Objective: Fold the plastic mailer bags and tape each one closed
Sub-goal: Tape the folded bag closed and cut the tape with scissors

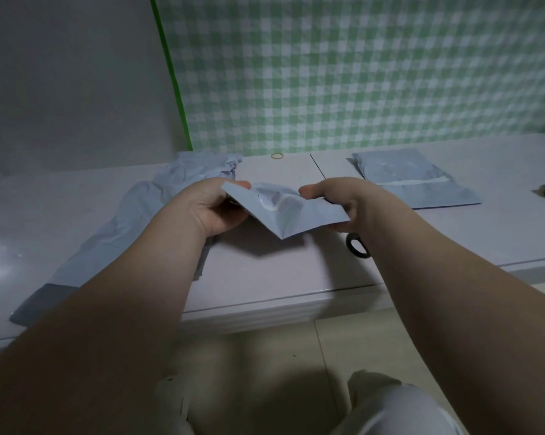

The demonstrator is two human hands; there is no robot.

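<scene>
- Green-and-white checked cloth (359,73) covers the back wall, with plain grey wall to its left.
- Below it runs a pale table (264,271), seen from a seated position at its front edge.
- A heap of loose mailer bags (120,233), grey-blue and crumpled, lies along the table's left side and reaches the near edge. It could slide off if an elbow drags it.
- A folded mailer bag (412,180) lies flat at the back right with a pale strip across it. Whether that strip is tape is unclear.
- The held mailer bag (293,215) is up off the table at centre, between the two hands, partly folded and puckered in the middle.
  - That bulge looks like trapped air or bunched film, so a fold pressed now would likely spring open or crease crooked.
- The left hand (214,208) grips the bag's left edge, fingers curled under it.
- The right hand (343,202) pinches the right edge between thumb and fingers.
  - With both hands occupied, neither is free for tape, and letting go of one side risks the slick film unfolding.
- Scissors (359,248) lie just under the right wrist, only a handle loop showing. Lowering the arm could knock them.
- A rubber band (276,156) sits by the wall.
- No tape roll is clearly visible.
</scene>
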